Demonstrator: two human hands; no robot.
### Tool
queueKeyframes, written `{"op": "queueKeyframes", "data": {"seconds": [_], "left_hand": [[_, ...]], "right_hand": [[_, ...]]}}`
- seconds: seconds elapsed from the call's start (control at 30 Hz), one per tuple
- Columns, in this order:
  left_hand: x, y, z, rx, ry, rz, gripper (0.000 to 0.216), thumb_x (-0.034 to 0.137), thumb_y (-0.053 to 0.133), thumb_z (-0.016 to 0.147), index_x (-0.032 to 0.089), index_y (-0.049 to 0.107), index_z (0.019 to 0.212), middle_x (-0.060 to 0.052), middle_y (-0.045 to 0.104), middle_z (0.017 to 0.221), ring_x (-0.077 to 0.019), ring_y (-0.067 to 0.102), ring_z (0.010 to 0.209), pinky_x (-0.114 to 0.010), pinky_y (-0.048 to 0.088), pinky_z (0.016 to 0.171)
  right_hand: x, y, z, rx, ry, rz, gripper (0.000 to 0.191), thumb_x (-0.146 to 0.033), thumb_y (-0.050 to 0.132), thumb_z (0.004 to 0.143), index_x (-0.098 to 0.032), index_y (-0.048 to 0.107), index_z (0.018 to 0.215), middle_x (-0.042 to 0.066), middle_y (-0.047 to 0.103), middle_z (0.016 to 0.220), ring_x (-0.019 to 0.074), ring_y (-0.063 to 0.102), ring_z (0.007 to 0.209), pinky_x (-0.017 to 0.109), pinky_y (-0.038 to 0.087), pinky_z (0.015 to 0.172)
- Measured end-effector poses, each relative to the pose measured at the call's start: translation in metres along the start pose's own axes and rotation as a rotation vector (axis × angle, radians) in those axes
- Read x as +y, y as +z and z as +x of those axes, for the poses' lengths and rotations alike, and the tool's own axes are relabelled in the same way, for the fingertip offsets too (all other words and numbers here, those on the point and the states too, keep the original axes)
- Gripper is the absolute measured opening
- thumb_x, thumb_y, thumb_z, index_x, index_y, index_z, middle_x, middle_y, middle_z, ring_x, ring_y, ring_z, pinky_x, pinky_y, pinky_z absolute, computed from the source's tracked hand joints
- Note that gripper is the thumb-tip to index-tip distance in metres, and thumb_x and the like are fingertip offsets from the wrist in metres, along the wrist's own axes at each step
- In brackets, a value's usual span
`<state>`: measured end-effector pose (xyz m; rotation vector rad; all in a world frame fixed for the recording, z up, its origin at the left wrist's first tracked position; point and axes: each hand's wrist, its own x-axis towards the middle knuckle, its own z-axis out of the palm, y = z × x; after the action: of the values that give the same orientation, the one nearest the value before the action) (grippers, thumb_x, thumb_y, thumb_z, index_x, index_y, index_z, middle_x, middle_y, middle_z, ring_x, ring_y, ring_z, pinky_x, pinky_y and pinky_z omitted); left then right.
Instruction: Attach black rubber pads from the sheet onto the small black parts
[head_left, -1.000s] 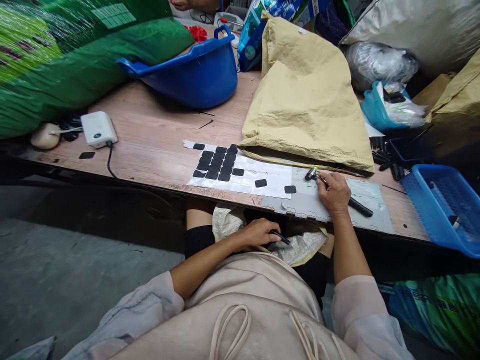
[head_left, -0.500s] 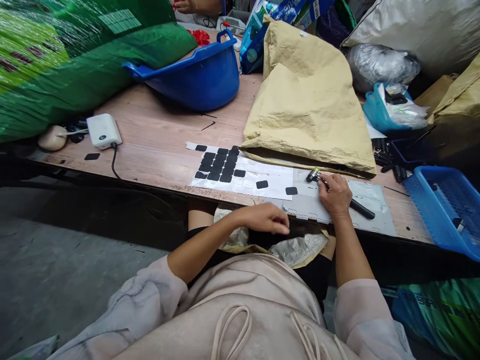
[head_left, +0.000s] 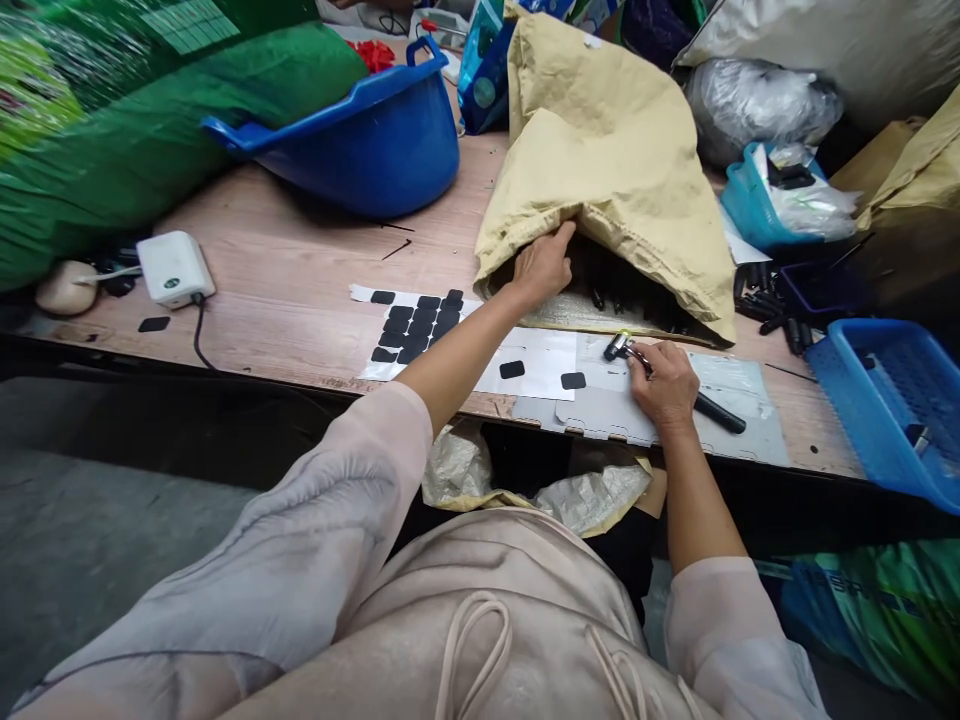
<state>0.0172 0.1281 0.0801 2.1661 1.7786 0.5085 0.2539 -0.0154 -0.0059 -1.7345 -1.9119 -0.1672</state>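
Note:
A yellow woven sack [head_left: 600,150] lies on the table with its mouth toward me. My left hand [head_left: 544,268] holds up the upper edge of that mouth, fingers closed at the rim. Dark small pieces [head_left: 622,300] show inside, too shadowed to name. My right hand [head_left: 666,380] is closed around a small hammer [head_left: 721,412] with a black grip and a shiny head, resting over a grey board [head_left: 750,395]. Left of it lies a white sheet [head_left: 544,350] bearing rows of black rounded patches [head_left: 422,322], partly covered by my left forearm.
A blue basin [head_left: 367,140] stands at the back left beside green plastic bags [head_left: 225,110]. A white box with a cable [head_left: 176,268] sits at left. On the right are a blue basket [head_left: 892,400], black parts [head_left: 761,295] and a turquoise basket [head_left: 757,215].
My left hand has risen from my lap to the sack and lifted its upper edge, opening the mouth. My right hand stays on the hammer. The view has shifted slightly.

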Motion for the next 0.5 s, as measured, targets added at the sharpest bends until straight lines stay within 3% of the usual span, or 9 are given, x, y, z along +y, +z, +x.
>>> {"op": "queueKeyframes", "data": {"seconds": [0.1, 0.23, 0.37, 0.5], "left_hand": [[-0.003, 0.007, 0.023, 0.031, 0.011, -0.025, 0.056, 0.027, 0.054, 0.098, 0.026, 0.047, 0.153, -0.011, 0.066, 0.137, -0.0318, 0.058, 0.132, -0.044, 0.043, 0.116], [-0.008, 0.023, 0.031, -0.14, -0.049, -0.03, 0.044, 0.026, 0.065, 0.091, 0.012, 0.065, 0.132, -0.017, 0.07, 0.123, -0.0338, 0.063, 0.125, -0.042, 0.049, 0.109], [-0.013, 0.03, 0.011, -0.249, -0.122, -0.017, 0.038, 0.029, 0.066, 0.091, 0.015, 0.07, 0.126, -0.016, 0.071, 0.123, -0.0345, 0.066, 0.12, -0.04, 0.054, 0.098], [-0.018, 0.03, -0.025, -0.221, 0.038, -0.038, 0.029, 0.032, 0.064, 0.093, 0.02, 0.073, 0.118, -0.011, 0.074, 0.109, -0.0294, 0.068, 0.11, -0.035, 0.053, 0.092]], "right_hand": [[-0.001, 0.0, 0.0, -0.012, 0.006, 0.0, 0.023, -0.031, 0.06, 0.093, -0.025, 0.077, 0.108, 0.007, 0.067, 0.097, 0.0248, 0.058, 0.095, 0.037, 0.048, 0.083], [-0.001, -0.001, -0.001, -0.024, -0.002, -0.003, 0.024, -0.031, 0.058, 0.093, -0.025, 0.076, 0.108, 0.007, 0.067, 0.097, 0.0247, 0.058, 0.095, 0.036, 0.047, 0.084], [0.0, -0.001, -0.001, -0.027, -0.002, -0.002, 0.024, -0.032, 0.058, 0.093, -0.026, 0.076, 0.109, 0.007, 0.068, 0.096, 0.0249, 0.058, 0.095, 0.036, 0.048, 0.082], [0.0, 0.0, 0.0, -0.024, 0.001, 0.013, 0.024, -0.031, 0.058, 0.093, -0.026, 0.076, 0.107, 0.007, 0.068, 0.096, 0.025, 0.058, 0.095, 0.036, 0.047, 0.082]]}}
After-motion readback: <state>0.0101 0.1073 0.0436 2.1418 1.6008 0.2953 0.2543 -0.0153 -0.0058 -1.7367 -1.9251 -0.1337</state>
